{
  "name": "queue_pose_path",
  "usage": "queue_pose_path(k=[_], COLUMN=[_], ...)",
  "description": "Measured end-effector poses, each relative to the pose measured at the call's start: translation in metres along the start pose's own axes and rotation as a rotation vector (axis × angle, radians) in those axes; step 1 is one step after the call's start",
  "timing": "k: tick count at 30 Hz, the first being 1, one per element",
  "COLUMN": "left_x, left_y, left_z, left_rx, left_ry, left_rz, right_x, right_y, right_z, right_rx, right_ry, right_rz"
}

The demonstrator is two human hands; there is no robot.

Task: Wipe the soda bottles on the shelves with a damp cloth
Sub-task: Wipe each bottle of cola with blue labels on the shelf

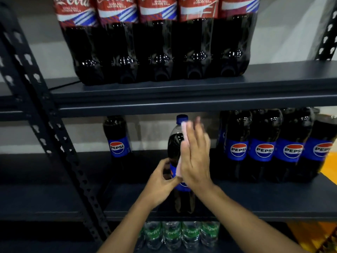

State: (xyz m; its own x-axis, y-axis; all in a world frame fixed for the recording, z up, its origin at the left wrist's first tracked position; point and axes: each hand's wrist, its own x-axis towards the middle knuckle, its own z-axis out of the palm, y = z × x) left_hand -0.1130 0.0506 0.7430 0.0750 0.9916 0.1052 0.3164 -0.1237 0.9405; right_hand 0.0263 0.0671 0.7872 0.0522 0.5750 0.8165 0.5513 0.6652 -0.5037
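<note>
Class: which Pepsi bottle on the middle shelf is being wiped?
The lone Pepsi bottle standing in front: left hand grips it, right hand presses a pink cloth on it.

Left hand [160, 181] curled, gripping; right hand [196, 157] flat, fingers [197, 132] straight.

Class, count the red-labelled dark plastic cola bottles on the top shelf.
5 red-labelled dark plastic cola bottles, side by side in one row on the dark metal top shelf. Others may hide behind.
</note>
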Motion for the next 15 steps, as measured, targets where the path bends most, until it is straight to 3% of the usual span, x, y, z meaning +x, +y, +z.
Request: queue_pose_path(k=[2, 7, 10, 13, 15], left_x=[-0.001, 0.0, 0.005, 0.021, 0.03], left_y=[0.001, 0.002, 0.005, 0.022, 0.042], left_z=[0.002, 0.002, -0.006, -0.02, -0.015], left_rx=[-0.02, -0.048, -0.073, -0.341, -0.475], left_ry=[0.001, 0.001, -0.059, -0.05, 0.011], left_rz=[0.0, 0.018, -0.079, -0.256, -0.23], right_x=[0.028, 0.057, 0.065, 0.063, 0.057], right_y=[-0.012, -0.02, -0.019, -0.02, -0.021], right_z=[-0.004, -0.01, -0.011, -0.013, -0.012], right_rx=[-0.066, -0.201, -0.156, -0.149, -0.122], right_ry=[0.007, -0.199, -0.184, -0.121, -0.094], right_rz=[-0.009, -0.078, -0.063, -0.068, -0.081])
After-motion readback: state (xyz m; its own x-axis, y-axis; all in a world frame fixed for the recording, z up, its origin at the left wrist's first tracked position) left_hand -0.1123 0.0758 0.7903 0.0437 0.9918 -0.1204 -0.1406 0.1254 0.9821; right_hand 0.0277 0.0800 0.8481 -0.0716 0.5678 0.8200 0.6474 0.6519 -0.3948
